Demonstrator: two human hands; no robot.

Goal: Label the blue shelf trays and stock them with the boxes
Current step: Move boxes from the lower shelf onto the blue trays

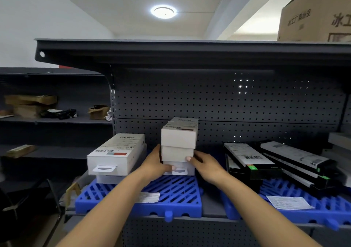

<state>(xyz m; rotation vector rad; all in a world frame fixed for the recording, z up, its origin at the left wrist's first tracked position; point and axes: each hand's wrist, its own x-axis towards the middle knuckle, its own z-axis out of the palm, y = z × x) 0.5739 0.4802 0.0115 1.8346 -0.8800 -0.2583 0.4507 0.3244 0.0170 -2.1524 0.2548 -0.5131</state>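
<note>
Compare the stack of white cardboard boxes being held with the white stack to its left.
The held white stack, gripped by the left hand and right hand, stands three boxes tall; the left white stack is two high, untouched. Its top box is wider than the held ones. Both sit on the blue slatted tray.

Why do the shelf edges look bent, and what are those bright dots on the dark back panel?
Head view: the wide-angle lens bows the top shelf edge and stretches the corners. The ceiling lamp blooms white with glare. The dots are light showing at the holes of the pegboard. The cardboard carton at top right is smeared, and the shelves at left sit in shadow.
</note>
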